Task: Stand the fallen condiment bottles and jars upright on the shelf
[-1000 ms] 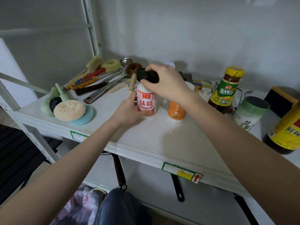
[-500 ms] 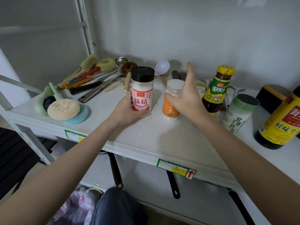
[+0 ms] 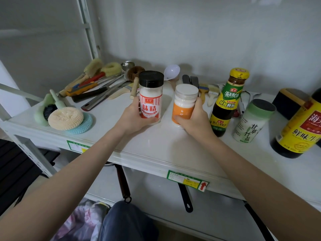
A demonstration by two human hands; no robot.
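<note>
A red-labelled jar with a black cap [image 3: 150,94] stands upright on the white shelf [image 3: 156,150], and my left hand [image 3: 133,117] is wrapped around its lower part. Just to its right an orange-labelled jar with a white cap [image 3: 184,101] stands upright, gripped low by my right hand [image 3: 194,119]. Further right stand a dark sauce bottle with a yellow cap [image 3: 227,101], a green-capped white salt jar [image 3: 251,120] and a large dark soy sauce bottle with a yellow label [image 3: 300,129], all upright.
Brushes and metal utensils [image 3: 97,84] lie in a heap at the back left. Scouring pads [image 3: 67,119] sit at the front left edge. A white spoon [image 3: 171,72] and small brushes [image 3: 208,93] lie behind the jars. Pan handles [image 3: 185,197] hang below the shelf.
My right hand left the black cap, swung right and closed on the orange-labelled jar. My left hand stayed on the red-labelled jar.
</note>
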